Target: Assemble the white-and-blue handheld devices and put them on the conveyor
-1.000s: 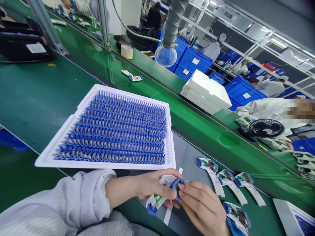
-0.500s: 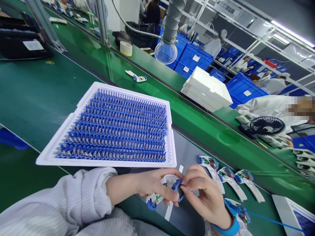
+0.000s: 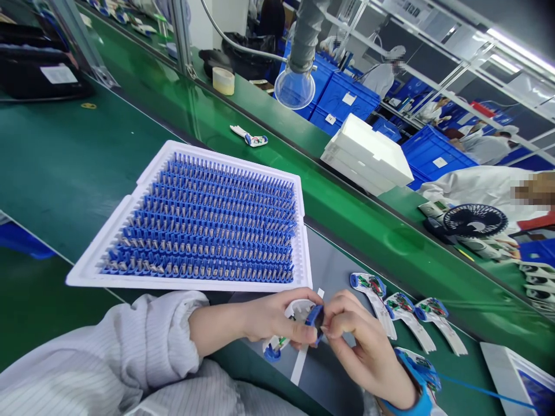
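My left hand [image 3: 277, 323] is wrapped round a white plastic device housing [image 3: 272, 348] with a blue end cap, green parts inside and a dark oval face in a blue rim. Against that face, the thumb and fingers of my right hand [image 3: 358, 341] are pinched together. Whatever lies between those fingertips is too small to make out. A blue band circles my right wrist. Just beyond my hands stands a white foam tray [image 3: 195, 285], filled with rows of blue parts [image 3: 208, 225] bearing metal springs or pins. Similar open housings [image 3: 367, 286] with wiring lie to the right.
A green conveyor belt [image 3: 347, 231] runs diagonally behind the tray, carrying one white housing [image 3: 251, 137]. White foam boxes [image 3: 368, 156], a black fan [image 3: 474, 221] and a clear suction hood [image 3: 295, 89] stand beyond. Co-workers in white sit farther back. A blue cord [image 3: 477, 388] extends from my wristband.
The housing on the belt has shifted slightly to the right. The housing in my left hand has turned a little, so its dark face shows narrower. My right fingers stay pinched at it.
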{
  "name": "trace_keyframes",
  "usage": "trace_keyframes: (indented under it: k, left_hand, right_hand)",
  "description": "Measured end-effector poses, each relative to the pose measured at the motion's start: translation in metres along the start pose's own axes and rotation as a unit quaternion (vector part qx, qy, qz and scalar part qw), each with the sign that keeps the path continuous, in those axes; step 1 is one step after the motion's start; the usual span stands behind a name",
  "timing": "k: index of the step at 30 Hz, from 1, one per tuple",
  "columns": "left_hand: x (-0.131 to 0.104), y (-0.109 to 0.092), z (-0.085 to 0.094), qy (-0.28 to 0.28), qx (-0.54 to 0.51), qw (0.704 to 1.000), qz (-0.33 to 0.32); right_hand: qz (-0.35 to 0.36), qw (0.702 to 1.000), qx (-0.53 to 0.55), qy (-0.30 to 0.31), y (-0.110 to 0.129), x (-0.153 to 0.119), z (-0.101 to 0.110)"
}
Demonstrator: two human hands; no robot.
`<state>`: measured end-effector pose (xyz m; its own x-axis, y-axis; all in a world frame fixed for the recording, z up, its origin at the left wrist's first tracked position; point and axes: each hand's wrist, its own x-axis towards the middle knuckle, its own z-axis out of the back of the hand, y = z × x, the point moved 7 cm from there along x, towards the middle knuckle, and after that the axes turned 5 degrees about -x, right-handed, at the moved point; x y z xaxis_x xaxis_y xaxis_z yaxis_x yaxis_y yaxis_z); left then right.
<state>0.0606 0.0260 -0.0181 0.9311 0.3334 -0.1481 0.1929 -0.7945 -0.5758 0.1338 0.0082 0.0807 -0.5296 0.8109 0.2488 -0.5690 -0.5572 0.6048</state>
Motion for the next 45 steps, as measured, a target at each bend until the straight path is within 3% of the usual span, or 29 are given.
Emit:
trace_keyframes:
  k: [5,9,11,15,18,21,27,34,39,45]
  left_hand:
    - [0.0,0.0,0.0,0.01,-0.05,0.998,-0.024]
    - [-0.001,-0.003,0.0,0.006,-0.065,0.997,-0.033]
    - [-0.001,-0.002,0.0,0.006,-0.055,0.998,-0.025]
    - [0.001,-0.003,0.004,0.005,-0.004,0.998,-0.058]
    - [0.0,-0.01,0.01,-0.026,0.104,0.987,-0.121]
    - [-0.003,-0.012,0.009,-0.035,0.188,0.973,-0.132]
    - [-0.011,-0.028,-0.001,-0.071,0.347,0.918,-0.18]
    - [-0.013,-0.027,-0.005,-0.072,0.403,0.882,-0.234]
    - [-0.012,-0.025,-0.009,-0.06,0.458,0.855,-0.235]
    - [-0.011,-0.021,-0.008,-0.045,0.456,0.864,-0.208]
  right_hand:
    - [0.029,0.998,-0.018,-0.058,0.007,-0.005,0.002]
    - [0.111,0.968,-0.172,-0.146,0.016,-0.011,0.004]
    - [0.132,0.954,-0.218,-0.156,0.016,-0.015,0.0]
    - [0.13,0.956,-0.231,-0.128,0.011,-0.019,-0.005]
    - [0.115,0.965,-0.223,-0.076,0.006,-0.021,-0.011]
    - [0.106,0.974,-0.196,-0.042,0.0,-0.021,-0.016]
    - [0.078,0.98,-0.181,-0.007,-0.005,-0.017,-0.017]
    - [0.093,0.98,-0.176,0.019,0.003,-0.011,-0.017]
    - [0.112,0.975,-0.186,0.034,0.009,-0.01,-0.016]
    - [0.103,0.972,-0.209,0.039,0.012,-0.014,-0.02]
